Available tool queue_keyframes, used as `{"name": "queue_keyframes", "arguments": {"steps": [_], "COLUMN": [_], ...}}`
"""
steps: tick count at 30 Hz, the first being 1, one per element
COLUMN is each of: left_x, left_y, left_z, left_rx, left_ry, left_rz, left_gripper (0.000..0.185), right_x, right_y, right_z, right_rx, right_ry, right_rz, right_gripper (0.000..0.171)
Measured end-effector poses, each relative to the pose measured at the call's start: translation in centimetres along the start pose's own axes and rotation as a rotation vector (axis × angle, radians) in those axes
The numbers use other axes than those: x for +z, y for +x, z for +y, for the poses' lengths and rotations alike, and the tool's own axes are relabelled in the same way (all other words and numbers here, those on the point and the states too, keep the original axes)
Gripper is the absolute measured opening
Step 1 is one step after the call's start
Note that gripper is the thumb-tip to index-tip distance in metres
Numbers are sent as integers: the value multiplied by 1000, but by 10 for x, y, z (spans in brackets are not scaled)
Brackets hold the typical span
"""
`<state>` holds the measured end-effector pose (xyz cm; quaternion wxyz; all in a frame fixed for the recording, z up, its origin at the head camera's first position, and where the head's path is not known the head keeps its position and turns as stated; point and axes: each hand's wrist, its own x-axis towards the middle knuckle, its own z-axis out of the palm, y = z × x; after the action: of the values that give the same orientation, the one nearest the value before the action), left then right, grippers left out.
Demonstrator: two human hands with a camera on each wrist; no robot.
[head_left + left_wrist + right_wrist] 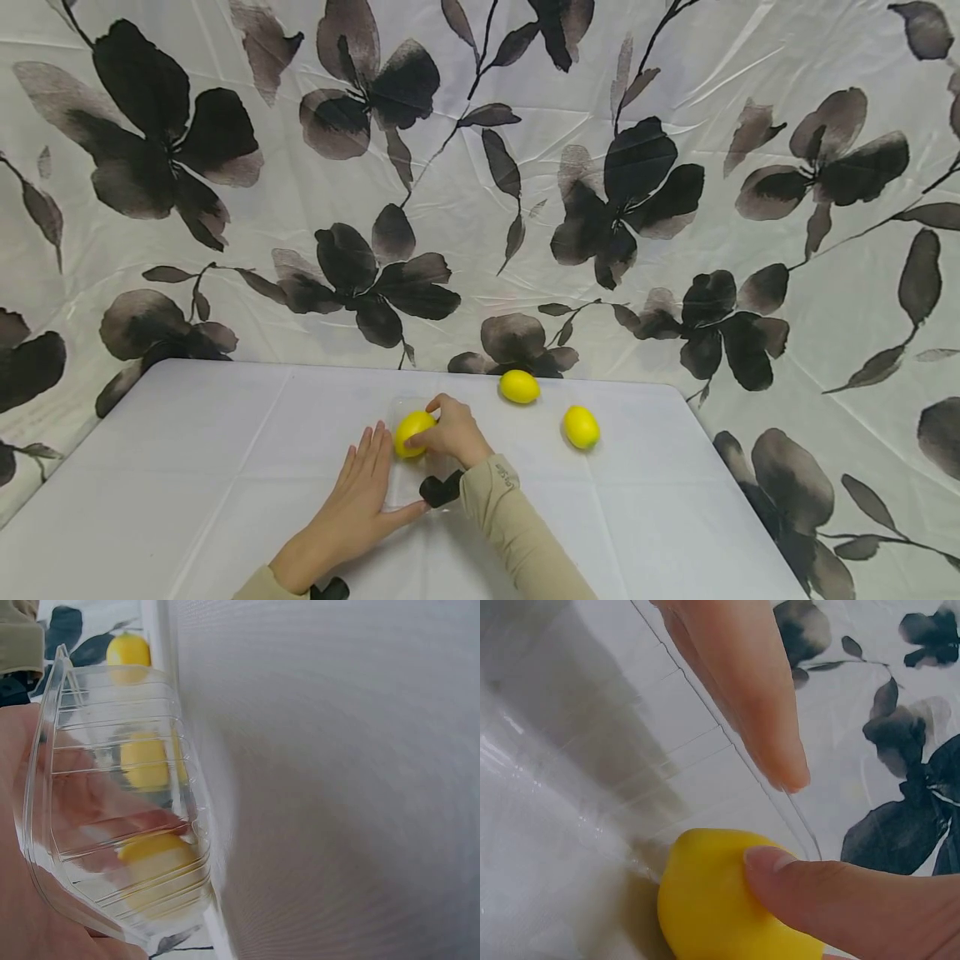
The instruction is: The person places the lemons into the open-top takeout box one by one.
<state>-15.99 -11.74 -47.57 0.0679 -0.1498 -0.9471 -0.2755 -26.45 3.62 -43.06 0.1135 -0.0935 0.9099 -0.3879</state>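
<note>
Lemon sits in the far end of a clear container, pinched by the right hand; the left hand, straight-fingered, thumb spread, flanks the container, presumably steadying it.

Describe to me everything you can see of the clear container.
The clear container looks like thin, shiny plastic with ribbed walls. It sits on the white table cover, lengthwise away from the person. The left hand touches its left side; the right hand holds a yellow lemon in its far end.
</note>
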Motion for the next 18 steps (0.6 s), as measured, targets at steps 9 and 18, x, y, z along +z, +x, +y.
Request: {"name": "queue_keyframes", "arguments": {"steps": [9,18], "left_x": [0,-2], "left_y": [0,2], "left_z": [1,3], "left_rx": [-14,-11], "left_ry": [9,1], "left_rz": [-15,-1], "left_gripper": [117,116], "right_x": [-2,-7], "right_y": [-2,-8], "right_z": [-1,-4], "right_rx": [7,16], "right_ry": [-21,-49], "right_rz": [-2,-18], "right_gripper": [59,64]}}
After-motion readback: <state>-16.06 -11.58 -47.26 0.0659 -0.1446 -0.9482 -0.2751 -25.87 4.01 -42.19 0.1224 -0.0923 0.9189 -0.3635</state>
